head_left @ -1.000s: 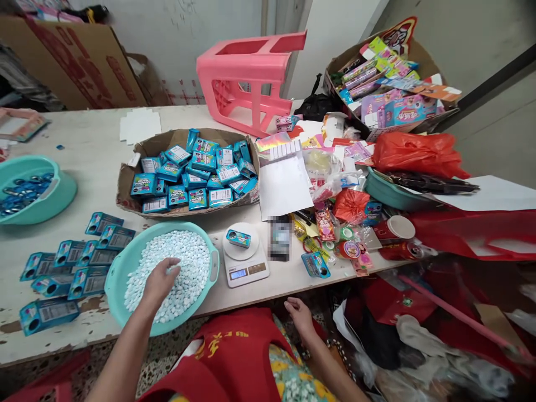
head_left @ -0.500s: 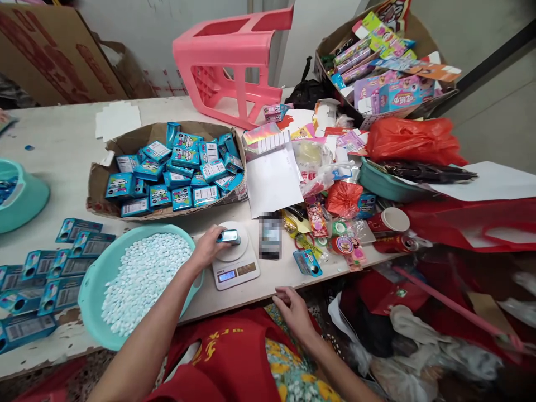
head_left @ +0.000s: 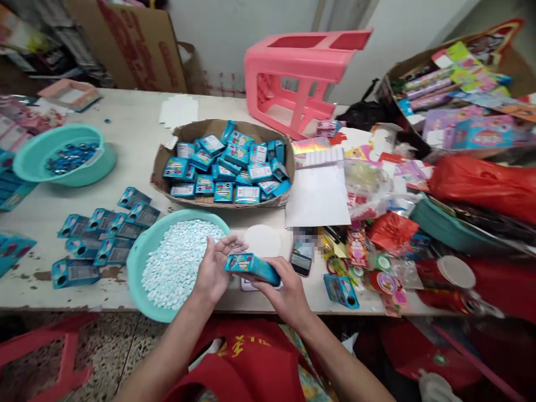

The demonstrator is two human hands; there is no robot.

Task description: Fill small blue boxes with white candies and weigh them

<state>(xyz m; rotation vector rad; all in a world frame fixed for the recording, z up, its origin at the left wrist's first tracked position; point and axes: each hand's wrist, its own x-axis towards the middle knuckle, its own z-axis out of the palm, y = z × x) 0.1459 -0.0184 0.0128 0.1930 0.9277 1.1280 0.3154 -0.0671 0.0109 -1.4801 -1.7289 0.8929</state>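
My right hand (head_left: 288, 290) grips a small blue candy box (head_left: 253, 268) by its right end, tilted above the white kitchen scale (head_left: 263, 240). Beside the box's left end, my left hand (head_left: 218, 268) is open, palm up with fingers apart; whether it touches the box I cannot tell. Just left of it stands a turquoise basin (head_left: 136, 268) of pale blue and white candies (head_left: 180, 262). Several blue boxes with round holes (head_left: 111, 245) lie in a group left of the basin. Behind the basin, a cardboard tray (head_left: 161, 181) holds many closed blue boxes (head_left: 234, 153).
A phone (head_left: 301, 259) lies right of the scale, with another blue box (head_left: 341, 290) near the table edge. Wrappers, tape and a red bag (head_left: 393, 231) clutter the right side. A pink stool (head_left: 301, 61) lies behind. A second turquoise basin (head_left: 94, 167) stands at the far left.
The view has turned left. The blue box has come off the scale and passed into my right hand, which has risen from the lap. My left hand has let go and opened.
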